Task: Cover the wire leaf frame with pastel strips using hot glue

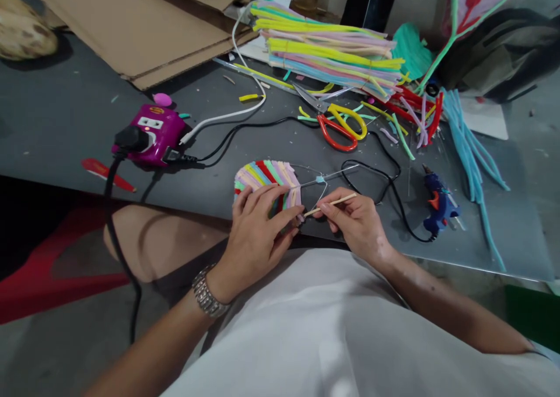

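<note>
A wire frame partly covered with striped coloured pipe cleaners (pixel 266 176) lies at the near edge of the grey table (pixel 65 128). My left hand (pixel 258 233) rests on its lower part, fingers pressed down on the stripes, holding it. My right hand (pixel 356 222) pinches a thin wooden stick (pixel 333 203) whose near end touches the bare wire tip of the frame. A metal watch band sits on my left wrist.
A blue glue gun (pixel 440 203) lies to the right with its black cord looping past. Red and yellow scissors (pixel 341 125), a pipe-cleaner bundle (pixel 328 49), loose blue strands (pixel 470 146), a magenta power strip (pixel 153 134) and cardboard (pixel 144 23) fill the table.
</note>
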The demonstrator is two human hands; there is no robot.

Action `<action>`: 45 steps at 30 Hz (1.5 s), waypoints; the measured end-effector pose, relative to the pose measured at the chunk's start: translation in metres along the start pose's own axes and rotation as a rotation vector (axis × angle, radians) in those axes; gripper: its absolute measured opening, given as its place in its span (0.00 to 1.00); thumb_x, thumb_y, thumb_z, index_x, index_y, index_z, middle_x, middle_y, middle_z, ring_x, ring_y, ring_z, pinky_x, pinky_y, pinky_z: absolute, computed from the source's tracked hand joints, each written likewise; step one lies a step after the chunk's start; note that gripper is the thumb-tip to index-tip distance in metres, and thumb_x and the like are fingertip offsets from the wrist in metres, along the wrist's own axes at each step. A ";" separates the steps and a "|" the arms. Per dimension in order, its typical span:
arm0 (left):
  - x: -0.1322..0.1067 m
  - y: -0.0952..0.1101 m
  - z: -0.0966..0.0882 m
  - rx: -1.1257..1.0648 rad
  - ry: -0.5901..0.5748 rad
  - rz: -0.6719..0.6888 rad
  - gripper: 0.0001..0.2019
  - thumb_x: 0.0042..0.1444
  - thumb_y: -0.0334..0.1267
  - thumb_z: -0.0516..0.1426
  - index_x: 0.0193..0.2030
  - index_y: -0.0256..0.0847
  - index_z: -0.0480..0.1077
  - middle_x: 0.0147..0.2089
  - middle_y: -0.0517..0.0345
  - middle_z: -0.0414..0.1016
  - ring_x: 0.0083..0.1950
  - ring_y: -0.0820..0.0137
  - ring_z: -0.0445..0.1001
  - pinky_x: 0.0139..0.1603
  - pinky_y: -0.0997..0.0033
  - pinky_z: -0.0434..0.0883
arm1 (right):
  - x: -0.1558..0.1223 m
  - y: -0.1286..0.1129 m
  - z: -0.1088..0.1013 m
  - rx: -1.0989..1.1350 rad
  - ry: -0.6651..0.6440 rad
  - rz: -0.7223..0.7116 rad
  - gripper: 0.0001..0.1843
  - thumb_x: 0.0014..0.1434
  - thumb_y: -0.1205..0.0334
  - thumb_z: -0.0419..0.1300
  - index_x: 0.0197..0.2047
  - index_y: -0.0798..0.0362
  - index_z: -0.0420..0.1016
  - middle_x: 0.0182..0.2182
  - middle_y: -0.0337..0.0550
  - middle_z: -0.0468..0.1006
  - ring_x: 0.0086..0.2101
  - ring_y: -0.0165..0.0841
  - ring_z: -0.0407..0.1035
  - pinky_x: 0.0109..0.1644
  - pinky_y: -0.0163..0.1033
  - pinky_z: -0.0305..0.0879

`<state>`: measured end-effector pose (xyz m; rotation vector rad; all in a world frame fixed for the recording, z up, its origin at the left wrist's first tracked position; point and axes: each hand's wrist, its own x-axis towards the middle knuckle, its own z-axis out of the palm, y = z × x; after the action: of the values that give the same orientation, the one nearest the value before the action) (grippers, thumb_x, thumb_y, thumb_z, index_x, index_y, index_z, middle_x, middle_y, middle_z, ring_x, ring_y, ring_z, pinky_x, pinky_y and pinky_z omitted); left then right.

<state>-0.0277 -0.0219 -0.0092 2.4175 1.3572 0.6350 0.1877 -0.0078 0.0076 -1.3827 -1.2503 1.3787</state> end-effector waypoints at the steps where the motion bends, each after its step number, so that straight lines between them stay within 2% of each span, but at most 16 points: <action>1: 0.001 0.000 0.000 -0.001 -0.002 -0.004 0.14 0.67 0.38 0.57 0.57 0.49 0.74 0.68 0.48 0.68 0.70 0.51 0.64 0.71 0.38 0.55 | 0.000 0.001 0.000 -0.001 -0.003 0.000 0.13 0.60 0.51 0.67 0.33 0.53 0.77 0.27 0.40 0.82 0.19 0.24 0.62 0.22 0.33 0.56; 7: 0.004 0.003 -0.002 -0.042 0.017 -0.026 0.11 0.67 0.40 0.57 0.54 0.49 0.77 0.65 0.49 0.71 0.66 0.52 0.66 0.71 0.38 0.56 | -0.001 0.003 0.001 0.042 -0.016 0.019 0.13 0.60 0.52 0.67 0.33 0.53 0.77 0.27 0.40 0.83 0.19 0.24 0.61 0.21 0.33 0.55; 14: 0.009 0.003 -0.001 -0.077 0.087 -0.086 0.09 0.68 0.40 0.58 0.47 0.52 0.81 0.60 0.54 0.75 0.62 0.57 0.70 0.66 0.43 0.59 | -0.001 0.001 0.000 -0.026 -0.051 0.011 0.14 0.62 0.51 0.66 0.33 0.53 0.78 0.28 0.41 0.82 0.20 0.25 0.60 0.22 0.34 0.54; 22: 0.018 0.000 -0.013 -0.106 0.006 -0.101 0.07 0.65 0.41 0.61 0.39 0.51 0.82 0.58 0.56 0.77 0.60 0.55 0.70 0.62 0.44 0.59 | -0.002 -0.001 0.001 -0.113 -0.106 -0.042 0.12 0.64 0.55 0.64 0.32 0.52 0.82 0.29 0.40 0.80 0.26 0.27 0.67 0.28 0.34 0.58; 33: 0.020 -0.005 -0.010 -0.112 -0.008 -0.094 0.06 0.65 0.40 0.61 0.38 0.52 0.81 0.57 0.57 0.77 0.59 0.56 0.69 0.60 0.46 0.58 | -0.004 0.005 -0.001 -0.142 -0.148 -0.104 0.09 0.66 0.57 0.63 0.36 0.50 0.81 0.30 0.39 0.81 0.27 0.29 0.68 0.31 0.36 0.63; 39: 0.022 -0.005 -0.012 -0.077 -0.030 -0.076 0.05 0.64 0.39 0.62 0.39 0.50 0.81 0.57 0.55 0.76 0.58 0.55 0.69 0.60 0.45 0.58 | -0.009 0.005 -0.004 -0.276 -0.201 -0.333 0.08 0.69 0.62 0.59 0.40 0.49 0.80 0.35 0.41 0.82 0.34 0.31 0.75 0.39 0.38 0.69; 45: 0.022 -0.004 -0.013 -0.075 -0.035 -0.081 0.04 0.64 0.38 0.63 0.37 0.49 0.81 0.57 0.54 0.76 0.59 0.54 0.69 0.59 0.45 0.58 | -0.012 0.013 -0.010 -0.415 -0.130 -0.743 0.09 0.65 0.70 0.60 0.44 0.49 0.79 0.37 0.45 0.86 0.37 0.36 0.80 0.43 0.43 0.72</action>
<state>-0.0273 -0.0004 0.0051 2.2924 1.3838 0.6087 0.1997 -0.0211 -0.0019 -0.9154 -1.9578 0.7183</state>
